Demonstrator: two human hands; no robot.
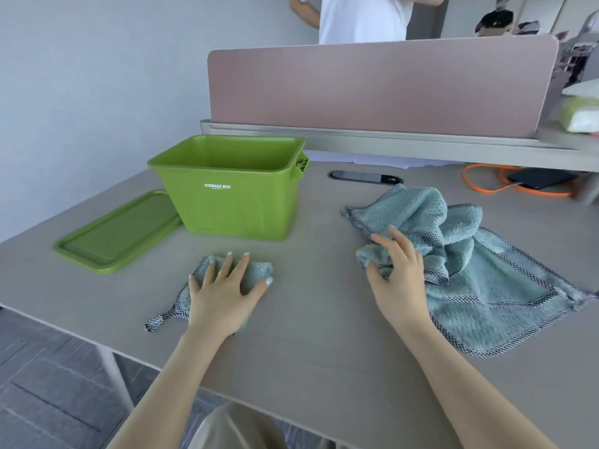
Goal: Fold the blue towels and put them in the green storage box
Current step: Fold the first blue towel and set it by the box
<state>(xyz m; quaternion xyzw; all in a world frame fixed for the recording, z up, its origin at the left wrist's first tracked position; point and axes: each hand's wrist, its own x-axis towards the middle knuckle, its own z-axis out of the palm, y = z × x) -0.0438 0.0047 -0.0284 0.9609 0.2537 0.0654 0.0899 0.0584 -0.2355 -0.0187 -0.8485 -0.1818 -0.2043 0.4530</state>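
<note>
We press our left hand (223, 286) flat on a folded blue towel (256, 272); our right hand (393, 270) pinches the towel pile (479, 273) beside an open green storage box (233, 189).

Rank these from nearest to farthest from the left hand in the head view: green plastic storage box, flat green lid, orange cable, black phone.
1. Green plastic storage box, just beyond the left hand.
2. Flat green lid, to its left.
3. Orange cable and black phone, far right; too close to rank.
</note>
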